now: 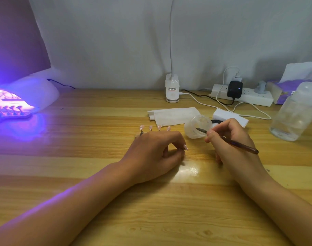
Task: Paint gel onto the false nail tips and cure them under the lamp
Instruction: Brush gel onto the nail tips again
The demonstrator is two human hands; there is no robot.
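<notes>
Right hand [229,139] gripping brush [240,145], tip pointing away-left into tilted cup [198,127], left hand [155,153] pinching pink nail tip [185,147], clip-lamp label [172,89] unreadable

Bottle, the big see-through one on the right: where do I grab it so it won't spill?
Wrap a hand round the middle of the clear bottle, on its straight round body below the cap, coming from the near side. The table lies bare there, while the tissue box and power strip crowd in behind it. It seems to hold liquid, so keep it upright.
</notes>
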